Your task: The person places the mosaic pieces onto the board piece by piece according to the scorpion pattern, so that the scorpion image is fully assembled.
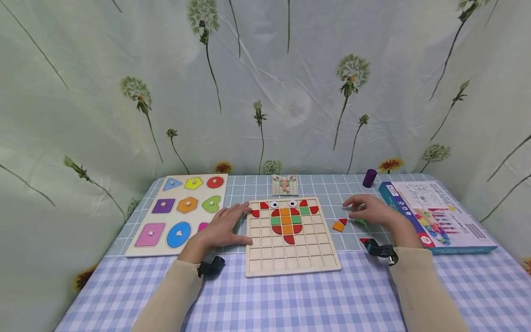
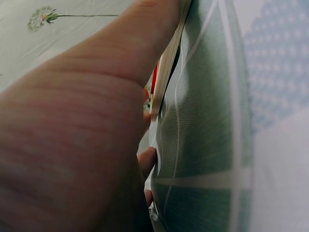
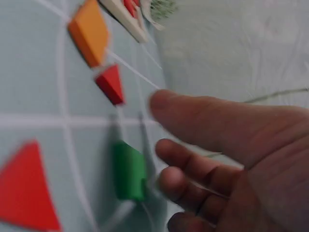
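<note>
A wooden grid board [image 1: 304, 263] bears a pattern of red, orange and green tiles with two eye tiles at the top. My left hand [image 1: 221, 229] rests at its left edge, fingers spread and thumb along the side. My right hand [image 1: 370, 210] hovers to the right of the board with loosely bent fingers and nothing visible between them. Close by its fingertips, in the right wrist view, is a green block [image 3: 130, 171]. An orange square tile [image 1: 338, 226] and a small red triangle [image 1: 343, 221] lie between board and hand. Nearer the right wrist is another red piece [image 3: 29, 188].
A shape puzzle board [image 1: 143, 250] with knobbed pieces lies at the left. Behind the grid board is a small pattern card [image 1: 285, 191]. A purple cylinder [image 1: 369, 178] stands at the back right, and a flat printed box [image 1: 456, 230] lies beyond the right hand.
</note>
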Demonstrator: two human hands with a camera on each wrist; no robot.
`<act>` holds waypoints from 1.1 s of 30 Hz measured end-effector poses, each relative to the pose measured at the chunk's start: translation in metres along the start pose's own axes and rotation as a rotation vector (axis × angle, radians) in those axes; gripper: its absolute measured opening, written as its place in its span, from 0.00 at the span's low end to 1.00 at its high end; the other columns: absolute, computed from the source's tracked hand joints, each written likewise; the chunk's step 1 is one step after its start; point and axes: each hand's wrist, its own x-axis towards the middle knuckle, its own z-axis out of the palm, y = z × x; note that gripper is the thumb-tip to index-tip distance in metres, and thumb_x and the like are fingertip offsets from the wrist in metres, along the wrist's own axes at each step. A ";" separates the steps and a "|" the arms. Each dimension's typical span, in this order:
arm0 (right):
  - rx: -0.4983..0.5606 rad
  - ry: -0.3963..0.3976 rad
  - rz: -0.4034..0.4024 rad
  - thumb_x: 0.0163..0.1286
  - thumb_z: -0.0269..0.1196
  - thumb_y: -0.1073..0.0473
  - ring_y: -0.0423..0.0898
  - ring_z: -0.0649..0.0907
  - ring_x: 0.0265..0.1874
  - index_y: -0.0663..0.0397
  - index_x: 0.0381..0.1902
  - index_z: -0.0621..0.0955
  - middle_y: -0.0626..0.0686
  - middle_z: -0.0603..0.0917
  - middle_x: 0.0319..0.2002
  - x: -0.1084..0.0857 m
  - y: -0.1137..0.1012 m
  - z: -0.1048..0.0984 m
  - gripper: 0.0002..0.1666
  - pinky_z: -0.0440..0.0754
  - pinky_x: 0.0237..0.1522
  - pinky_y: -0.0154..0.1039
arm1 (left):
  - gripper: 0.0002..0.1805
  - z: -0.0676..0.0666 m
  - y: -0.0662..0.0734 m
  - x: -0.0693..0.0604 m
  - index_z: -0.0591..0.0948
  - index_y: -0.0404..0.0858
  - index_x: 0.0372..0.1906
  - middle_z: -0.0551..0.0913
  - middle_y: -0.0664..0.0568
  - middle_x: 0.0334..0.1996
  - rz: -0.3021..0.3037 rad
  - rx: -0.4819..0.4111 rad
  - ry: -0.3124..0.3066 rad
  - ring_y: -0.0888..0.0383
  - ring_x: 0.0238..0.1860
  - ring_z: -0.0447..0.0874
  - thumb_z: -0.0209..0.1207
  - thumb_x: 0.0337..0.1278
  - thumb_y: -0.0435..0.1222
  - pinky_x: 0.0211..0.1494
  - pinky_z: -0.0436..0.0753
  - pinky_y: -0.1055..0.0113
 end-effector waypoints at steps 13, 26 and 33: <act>0.012 -0.107 -0.002 0.63 0.69 0.60 0.53 0.77 0.46 0.54 0.55 0.81 0.59 0.82 0.47 -0.014 0.008 -0.010 0.22 0.82 0.49 0.48 | 0.56 -0.001 0.001 0.000 0.59 0.51 0.78 0.56 0.54 0.80 -0.002 0.004 0.008 0.46 0.81 0.49 0.69 0.44 0.65 0.81 0.47 0.40; 0.017 -0.112 -0.006 0.62 0.70 0.61 0.50 0.76 0.42 0.48 0.50 0.83 0.54 0.81 0.41 -0.005 0.007 0.000 0.17 0.77 0.41 0.37 | 0.56 0.000 0.000 0.001 0.60 0.51 0.78 0.56 0.54 0.80 -0.004 0.015 0.013 0.46 0.81 0.49 0.69 0.43 0.65 0.81 0.47 0.40; 0.007 -0.105 -0.024 0.61 0.71 0.60 0.49 0.76 0.41 0.47 0.47 0.84 0.53 0.81 0.41 -0.002 0.000 0.007 0.15 0.75 0.41 0.38 | 0.56 0.000 0.000 0.000 0.60 0.50 0.77 0.57 0.53 0.80 -0.001 0.016 0.015 0.46 0.81 0.50 0.70 0.43 0.64 0.81 0.47 0.39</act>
